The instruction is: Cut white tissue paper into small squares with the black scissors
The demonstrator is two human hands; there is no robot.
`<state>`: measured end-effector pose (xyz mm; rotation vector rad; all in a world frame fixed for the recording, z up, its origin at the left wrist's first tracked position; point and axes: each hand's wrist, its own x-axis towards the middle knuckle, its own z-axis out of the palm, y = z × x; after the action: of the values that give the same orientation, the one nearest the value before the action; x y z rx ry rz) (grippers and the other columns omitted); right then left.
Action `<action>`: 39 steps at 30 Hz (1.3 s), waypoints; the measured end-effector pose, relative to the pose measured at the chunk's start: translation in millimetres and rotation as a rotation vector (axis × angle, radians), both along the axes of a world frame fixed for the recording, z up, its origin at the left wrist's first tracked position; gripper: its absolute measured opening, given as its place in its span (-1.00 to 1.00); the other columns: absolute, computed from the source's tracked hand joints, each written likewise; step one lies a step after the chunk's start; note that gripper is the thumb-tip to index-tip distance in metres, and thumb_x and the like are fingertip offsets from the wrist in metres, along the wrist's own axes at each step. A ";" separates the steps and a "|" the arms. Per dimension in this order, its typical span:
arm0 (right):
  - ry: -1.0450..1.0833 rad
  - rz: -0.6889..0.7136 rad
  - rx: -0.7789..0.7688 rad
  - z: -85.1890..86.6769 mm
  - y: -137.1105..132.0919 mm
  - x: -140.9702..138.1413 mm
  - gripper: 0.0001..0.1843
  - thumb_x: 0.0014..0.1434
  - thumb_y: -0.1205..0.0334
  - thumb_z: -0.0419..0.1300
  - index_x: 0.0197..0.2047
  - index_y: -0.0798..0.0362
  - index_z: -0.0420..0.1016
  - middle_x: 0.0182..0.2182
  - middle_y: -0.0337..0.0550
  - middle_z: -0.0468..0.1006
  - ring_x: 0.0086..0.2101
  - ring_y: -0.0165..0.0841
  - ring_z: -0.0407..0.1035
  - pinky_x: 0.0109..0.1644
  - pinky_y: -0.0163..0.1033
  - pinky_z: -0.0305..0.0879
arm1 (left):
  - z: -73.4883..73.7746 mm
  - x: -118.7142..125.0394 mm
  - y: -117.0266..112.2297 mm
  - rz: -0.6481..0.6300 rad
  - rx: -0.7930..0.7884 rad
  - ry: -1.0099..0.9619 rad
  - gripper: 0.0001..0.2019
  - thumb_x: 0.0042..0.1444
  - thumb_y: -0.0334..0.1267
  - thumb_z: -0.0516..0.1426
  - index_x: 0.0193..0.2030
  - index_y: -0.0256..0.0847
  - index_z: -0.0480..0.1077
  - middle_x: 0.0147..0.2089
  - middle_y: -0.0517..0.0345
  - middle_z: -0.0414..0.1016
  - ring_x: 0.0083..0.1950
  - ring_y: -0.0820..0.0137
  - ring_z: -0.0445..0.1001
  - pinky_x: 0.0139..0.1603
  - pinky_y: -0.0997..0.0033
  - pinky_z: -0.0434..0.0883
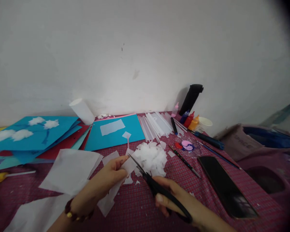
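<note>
My left hand (114, 172) pinches a strip of thin white paper (112, 193) that hangs down below the fingers. In my right hand (170, 193) is a pair of black-handled scissors (157, 187), its blades pointing up and left toward the paper at my left fingertips. Whether the blades touch the paper I cannot tell. Just beyond the blades lies a heap of small cut white paper pieces (151, 158). Larger white sheets (70, 169) spread on the cloth to the left, partly behind my left forearm.
Blue cards with white tufts (38, 132) are stacked at left, near a white paper roll (82, 111). A blue card (116, 141) lies ahead. To the right are white glue sticks (153, 125), paint bottles (188, 120), a brush (185, 162) and a phone (227, 187).
</note>
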<state>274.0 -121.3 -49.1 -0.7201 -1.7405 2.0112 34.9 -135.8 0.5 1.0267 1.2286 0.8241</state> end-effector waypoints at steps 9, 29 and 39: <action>-0.027 -0.152 -0.195 -1.0 -3.8 -6.4 -0.43 0.06 -0.26 0.21 -0.15 0.10 0.34 -0.56 -0.37 0.32 -0.73 -0.61 0.06 -0.71 -0.47 0.02 | -9.9 -6.1 6.1 0.068 -0.046 0.038 -0.94 -0.09 -0.30 0.15 -0.47 -0.21 0.34 -0.60 0.33 0.30 -0.64 0.56 0.13 -0.60 0.54 0.03; 0.035 0.021 -0.205 -4.7 -9.1 3.7 -0.41 0.19 -0.20 0.11 0.09 0.08 0.35 -0.34 -0.13 0.46 -0.48 -0.43 0.36 -0.43 -0.35 0.15 | -28.5 -1.2 11.1 0.291 0.094 -0.205 -0.84 -0.08 -0.26 0.21 -0.51 -0.22 0.30 -0.54 0.25 0.39 -0.52 0.51 0.29 -0.48 0.52 0.24; -0.066 0.009 -0.054 0.2 -7.0 2.1 -0.36 0.16 -0.28 0.08 0.06 0.09 0.33 -0.35 -0.14 0.43 -0.49 -0.45 0.34 -0.45 -0.36 0.18 | -30.2 8.8 8.2 0.148 0.016 -0.062 -0.86 -0.10 -0.22 0.22 -0.49 -0.24 0.39 -0.49 0.20 0.44 -0.51 0.52 0.27 -0.46 0.51 0.23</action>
<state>276.1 -128.3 -48.9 -0.8059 -1.7340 2.0697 43.7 -127.7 -29.7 0.9243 1.2574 0.9753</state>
